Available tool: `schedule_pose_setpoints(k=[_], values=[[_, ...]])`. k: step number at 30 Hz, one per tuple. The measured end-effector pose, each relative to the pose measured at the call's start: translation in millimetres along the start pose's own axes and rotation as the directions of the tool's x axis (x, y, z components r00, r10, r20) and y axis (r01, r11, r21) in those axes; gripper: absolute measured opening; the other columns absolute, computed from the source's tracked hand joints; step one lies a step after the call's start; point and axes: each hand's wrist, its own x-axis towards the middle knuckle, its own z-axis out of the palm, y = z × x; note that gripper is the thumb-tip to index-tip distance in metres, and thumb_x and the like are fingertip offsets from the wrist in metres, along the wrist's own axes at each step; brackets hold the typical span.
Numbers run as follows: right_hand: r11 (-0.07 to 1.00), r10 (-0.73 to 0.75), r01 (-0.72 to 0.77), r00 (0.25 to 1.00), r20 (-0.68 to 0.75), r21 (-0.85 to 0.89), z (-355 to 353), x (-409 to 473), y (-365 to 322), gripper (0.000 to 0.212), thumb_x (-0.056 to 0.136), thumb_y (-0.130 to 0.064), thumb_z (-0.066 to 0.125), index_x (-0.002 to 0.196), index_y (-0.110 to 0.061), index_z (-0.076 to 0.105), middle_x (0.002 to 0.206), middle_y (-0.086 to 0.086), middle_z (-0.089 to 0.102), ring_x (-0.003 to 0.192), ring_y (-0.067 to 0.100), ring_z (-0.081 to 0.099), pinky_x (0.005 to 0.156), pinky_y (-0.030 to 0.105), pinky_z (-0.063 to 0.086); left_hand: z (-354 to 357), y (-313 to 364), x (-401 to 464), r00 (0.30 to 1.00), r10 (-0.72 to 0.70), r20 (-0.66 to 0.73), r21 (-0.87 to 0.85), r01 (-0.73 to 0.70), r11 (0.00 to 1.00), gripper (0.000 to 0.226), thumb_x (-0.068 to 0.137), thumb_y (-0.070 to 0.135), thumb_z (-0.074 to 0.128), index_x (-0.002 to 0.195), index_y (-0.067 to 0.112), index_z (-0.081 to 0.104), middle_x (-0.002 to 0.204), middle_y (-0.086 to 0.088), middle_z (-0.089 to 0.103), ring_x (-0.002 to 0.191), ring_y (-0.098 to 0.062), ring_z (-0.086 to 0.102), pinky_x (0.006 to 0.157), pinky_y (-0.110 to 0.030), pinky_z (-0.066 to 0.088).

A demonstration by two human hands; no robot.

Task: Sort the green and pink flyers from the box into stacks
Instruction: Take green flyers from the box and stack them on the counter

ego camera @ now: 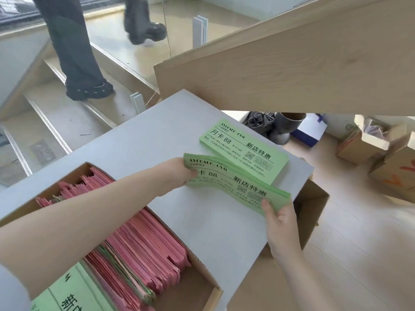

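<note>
We hold a bundle of green flyers [235, 185] by its two ends, left hand [177, 173] pinching the near-left end and right hand [278, 216] curled round the other, likely to square it before adding it to the green stack [244, 149] on the desk [157, 135]. The box [195, 286] keeps mostly pink flyers [143, 248].

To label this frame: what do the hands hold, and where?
Both hold one bundle of green flyers: left hand at its far end, right hand at its near end.
</note>
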Motion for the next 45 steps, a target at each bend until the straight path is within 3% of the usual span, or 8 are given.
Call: schedule_pose_setpoints(k=[5, 11, 19, 25, 32, 35, 38, 45], values=[[1.0, 0.011, -0.012, 0.999, -0.035, -0.008, 0, 11, -7, 0.031, 0.096, -0.006, 0.045, 0.114, -0.031, 0.049, 0.111, -0.015, 0.065, 0.109, 0.002, 0.059, 0.092, 0.026, 0.044, 0, 20, 4, 0.998, 0.029, -0.051, -0.002, -0.029, 1.0, 0.031, 0.1, 0.014, 0.032, 0.124, 0.015, 0.052, 0.116, 0.001, 0.058, 0.103, -0.018, 0.05, 0.082, -0.028, 0.033], [0.981, 0.168, -0.171, 0.985, -0.048, -0.093, -10, 70, -32, 0.017, 0.095, -0.014, 0.051, 0.111, -0.018, 0.054, 0.108, -0.009, 0.064, 0.104, 0.016, 0.061, 0.091, 0.04, 0.05, -14, 60, 37, 0.942, 0.19, -0.275, 0.018, -0.193, 0.981, 0.021, 0.096, 0.017, 0.046, 0.111, 0.01, 0.059, 0.103, -0.006, 0.063, 0.088, -0.021, 0.057, 0.072, -0.029, 0.046], [0.903, 0.413, -0.41, 0.911, 0.006, 0.13, -20, 116, -33, 0.017, 0.094, -0.004, 0.049, 0.104, -0.012, 0.061, 0.104, 0.003, 0.068, 0.096, 0.02, 0.064, 0.091, 0.041, 0.049, -1, 78, 102, 0.939, 0.201, -0.279, 0.11, -0.177, 0.978, 0.024, 0.094, 0.017, 0.049, 0.111, 0.008, 0.064, 0.1, -0.011, 0.064, 0.084, -0.026, 0.059, 0.073, -0.034, 0.049], [0.852, 0.358, -0.323, 0.934, 0.009, -0.411, -39, 125, -29, 0.008, 0.089, -0.018, 0.061, 0.081, -0.016, 0.064, 0.073, 0.004, 0.071, 0.051, 0.016, 0.06, 0.045, 0.022, 0.042, 8, 75, 116, 0.941, 0.205, -0.271, 0.166, -0.164, 0.972, 0.025, 0.096, 0.019, 0.047, 0.113, 0.014, 0.065, 0.108, -0.011, 0.066, 0.084, -0.025, 0.058, 0.068, -0.026, 0.044], [0.592, 0.446, -0.261, 0.894, 0.04, -0.762, -39, 122, -29, 0.053, 0.094, -0.049, 0.041, 0.072, -0.006, 0.061, 0.064, 0.011, 0.071, 0.057, 0.025, 0.068, 0.066, 0.037, 0.057, 12, 64, 119, 0.962, 0.072, -0.263, 0.28, 0.005, 0.96, 0.031, 0.097, 0.023, 0.04, 0.107, 0.004, 0.062, 0.095, -0.011, 0.058, 0.078, -0.025, 0.048, 0.056, -0.026, 0.036], [0.644, 0.487, -0.322, 0.872, 0.048, -0.694, -33, 119, -27, 0.049, 0.098, -0.044, 0.035, 0.087, -0.003, 0.059, 0.071, 0.016, 0.07, 0.054, 0.028, 0.065, 0.056, 0.032, 0.055, 15, 65, 113, 0.959, -0.054, -0.277, 0.195, 0.111, 0.975, 0.024, 0.097, 0.018, 0.035, 0.089, 0.011, 0.056, 0.07, -0.003, 0.042, 0.064, -0.023, 0.041, 0.049, -0.023, 0.028], [0.669, 0.503, -0.371, 0.864, 0.025, -0.645, -32, 118, -25, 0.047, 0.098, -0.042, 0.035, 0.087, -0.002, 0.057, 0.066, 0.015, 0.066, 0.047, 0.026, 0.059, 0.056, 0.033, 0.053, 17, 63, 114, 0.943, -0.14, -0.302, -0.126, 0.106, 0.986, 0.031, 0.094, 0.008, 0.031, 0.066, 0.022, 0.035, 0.072, 0.001, 0.035, 0.082, -0.022, 0.038, 0.069, -0.028, 0.036], [0.673, 0.536, -0.383, 0.842, 0.061, -0.633, -34, 117, -31, 0.052, 0.098, -0.044, 0.032, 0.094, 0.0, 0.06, 0.071, 0.016, 0.068, 0.053, 0.028, 0.063, 0.057, 0.032, 0.057, 19, 60, 105, 0.95, -0.169, -0.265, -0.33, 0.075, 0.941, 0.024, 0.094, 0.018, 0.035, 0.072, 0.023, 0.043, 0.088, -0.005, 0.044, 0.082, -0.02, 0.037, 0.071, -0.029, 0.028]])
